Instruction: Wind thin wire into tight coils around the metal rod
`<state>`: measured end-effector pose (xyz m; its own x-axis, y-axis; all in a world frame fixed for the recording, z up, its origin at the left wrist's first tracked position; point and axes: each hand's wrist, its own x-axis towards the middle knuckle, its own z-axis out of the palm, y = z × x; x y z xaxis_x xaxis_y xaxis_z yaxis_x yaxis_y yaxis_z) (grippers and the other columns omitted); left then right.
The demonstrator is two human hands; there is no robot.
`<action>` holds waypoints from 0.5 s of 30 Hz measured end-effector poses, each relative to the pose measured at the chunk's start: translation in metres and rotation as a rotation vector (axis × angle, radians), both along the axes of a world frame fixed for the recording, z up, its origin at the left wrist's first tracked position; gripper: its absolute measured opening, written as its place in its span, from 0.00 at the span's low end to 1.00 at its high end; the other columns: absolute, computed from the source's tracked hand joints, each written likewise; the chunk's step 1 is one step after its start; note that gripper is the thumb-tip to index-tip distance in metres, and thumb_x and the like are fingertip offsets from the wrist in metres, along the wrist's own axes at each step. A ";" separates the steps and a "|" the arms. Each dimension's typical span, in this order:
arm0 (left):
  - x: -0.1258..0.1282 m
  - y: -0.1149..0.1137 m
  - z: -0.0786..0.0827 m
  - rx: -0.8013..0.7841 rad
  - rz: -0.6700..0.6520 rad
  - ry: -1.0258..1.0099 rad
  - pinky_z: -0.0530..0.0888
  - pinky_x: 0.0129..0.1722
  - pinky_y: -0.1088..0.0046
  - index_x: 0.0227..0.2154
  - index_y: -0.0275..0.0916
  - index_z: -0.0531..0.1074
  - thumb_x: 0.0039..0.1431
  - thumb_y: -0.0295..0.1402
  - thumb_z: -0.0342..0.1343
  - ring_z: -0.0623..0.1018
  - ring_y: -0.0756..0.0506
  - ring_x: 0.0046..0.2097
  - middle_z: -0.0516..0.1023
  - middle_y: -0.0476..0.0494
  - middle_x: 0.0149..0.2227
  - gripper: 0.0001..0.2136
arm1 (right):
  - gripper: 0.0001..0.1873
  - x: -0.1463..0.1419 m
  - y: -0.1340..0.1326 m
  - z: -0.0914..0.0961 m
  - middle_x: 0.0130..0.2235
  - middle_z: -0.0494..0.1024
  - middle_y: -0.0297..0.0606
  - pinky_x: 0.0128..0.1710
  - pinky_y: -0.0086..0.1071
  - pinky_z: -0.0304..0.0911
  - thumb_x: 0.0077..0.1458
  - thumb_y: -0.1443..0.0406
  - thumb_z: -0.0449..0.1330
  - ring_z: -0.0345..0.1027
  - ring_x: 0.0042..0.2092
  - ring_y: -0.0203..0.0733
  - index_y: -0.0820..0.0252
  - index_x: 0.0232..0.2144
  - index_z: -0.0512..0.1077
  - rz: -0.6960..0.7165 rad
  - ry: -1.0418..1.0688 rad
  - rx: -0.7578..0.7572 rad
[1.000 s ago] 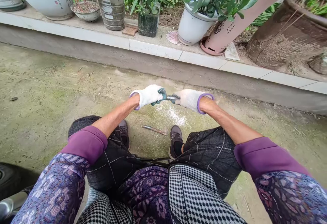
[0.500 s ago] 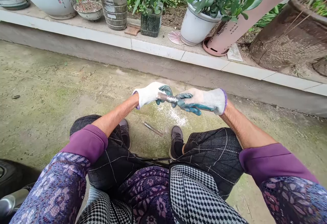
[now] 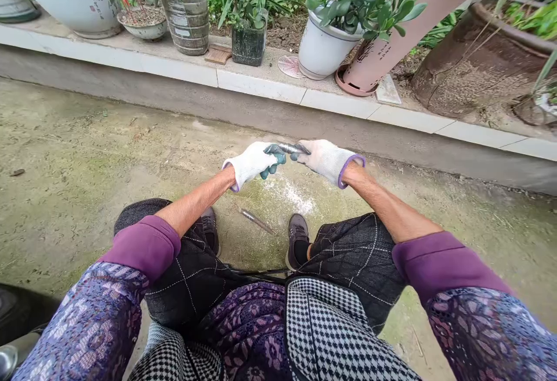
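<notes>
My left hand (image 3: 256,160), in a white work glove with a dark teal palm, is closed round one end of a short grey metal rod (image 3: 288,148). The rod's middle is silvery and looks ridged. At its other end my right hand (image 3: 325,159), gloved the same way, has its fingers closed on the rod. Both hands hold it out in front of my knees, above the ground. Gloved fingers hide parts of the rod, so its exact kind is unclear. A second slim metal rod (image 3: 257,221) lies on the ground between my shoes.
White powder (image 3: 295,196) is scattered on the mossy concrete ground (image 3: 87,155) below my hands. Ahead runs a low tiled ledge (image 3: 261,88) with several potted plants, among them a white pot (image 3: 324,50) and a large brown pot (image 3: 470,68). Something dark (image 3: 21,317) stands at lower left.
Both hands and the rod have risen slightly away from me. My right hand has turned, its teal fingers now mostly hidden beneath, and moved left. The view has shifted a little.
</notes>
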<state>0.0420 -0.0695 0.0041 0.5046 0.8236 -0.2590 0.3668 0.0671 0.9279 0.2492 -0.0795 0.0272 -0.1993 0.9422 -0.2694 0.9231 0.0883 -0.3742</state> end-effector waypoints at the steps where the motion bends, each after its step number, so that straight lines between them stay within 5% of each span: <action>1: 0.000 0.001 0.000 -0.023 0.009 -0.040 0.69 0.22 0.78 0.34 0.34 0.75 0.59 0.23 0.54 0.70 0.53 0.22 0.72 0.51 0.22 0.05 | 0.08 0.000 -0.002 0.004 0.27 0.67 0.33 0.23 0.29 0.54 0.61 0.59 0.59 0.57 0.25 0.33 0.58 0.35 0.70 -0.055 0.105 -0.039; 4: -0.002 0.003 0.000 -0.059 0.009 -0.099 0.70 0.23 0.78 0.34 0.33 0.75 0.60 0.22 0.54 0.71 0.54 0.22 0.74 0.50 0.23 0.05 | 0.10 -0.003 -0.012 0.015 0.25 0.65 0.30 0.17 0.28 0.55 0.60 0.57 0.60 0.55 0.21 0.32 0.58 0.33 0.68 -0.170 0.457 -0.195; 9: -0.002 0.009 -0.008 -0.018 0.003 -0.088 0.72 0.24 0.79 0.32 0.33 0.75 0.61 0.23 0.55 0.72 0.53 0.23 0.74 0.50 0.22 0.05 | 0.14 -0.005 -0.027 0.029 0.25 0.64 0.29 0.14 0.26 0.54 0.55 0.57 0.65 0.53 0.20 0.31 0.61 0.35 0.70 -0.118 0.788 -0.320; 12: -0.004 0.015 -0.010 0.041 -0.021 -0.054 0.71 0.25 0.78 0.32 0.33 0.76 0.59 0.21 0.54 0.72 0.53 0.23 0.74 0.50 0.23 0.06 | 0.17 -0.001 -0.031 0.029 0.24 0.64 0.28 0.14 0.26 0.54 0.54 0.55 0.65 0.54 0.20 0.31 0.62 0.39 0.72 -0.034 0.762 -0.444; 15: -0.008 0.019 -0.008 0.152 -0.118 0.047 0.70 0.27 0.79 0.31 0.33 0.78 0.53 0.20 0.56 0.72 0.53 0.25 0.76 0.50 0.25 0.08 | 0.17 0.001 -0.032 0.023 0.24 0.65 0.30 0.16 0.26 0.54 0.54 0.54 0.65 0.56 0.21 0.32 0.61 0.38 0.74 0.088 0.511 -0.585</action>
<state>0.0339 -0.0508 -0.0036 0.5899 0.7912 -0.1615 0.4070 -0.1186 0.9057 0.2502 -0.1114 0.0504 -0.4997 0.6506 -0.5719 0.6226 -0.1893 -0.7593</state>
